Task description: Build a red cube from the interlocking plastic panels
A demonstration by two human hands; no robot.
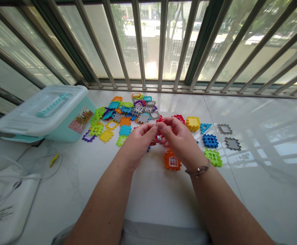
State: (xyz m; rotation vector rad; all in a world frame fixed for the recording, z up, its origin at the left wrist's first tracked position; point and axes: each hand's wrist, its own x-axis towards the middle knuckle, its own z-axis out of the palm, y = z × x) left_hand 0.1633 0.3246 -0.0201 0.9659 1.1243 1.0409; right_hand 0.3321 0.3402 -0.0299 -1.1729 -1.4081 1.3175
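My left hand [138,141] and my right hand [180,139] meet over the white sill, fingers pinched together on a small red interlocking tile piece [159,119]. Most of that red piece is hidden by my fingers. An orange tile with a white window [172,160] lies just under my right wrist, which wears a bracelet. A pile of coloured tiles [128,114] lies beyond my left hand.
A teal storage box with a clear lid [48,114] stands at the left. Single tiles lie at the right: yellow [192,123], blue [210,140], green [213,157], two grey [232,143]. A white power strip with cables [8,204] sits near left. Window bars [161,44] close the back.
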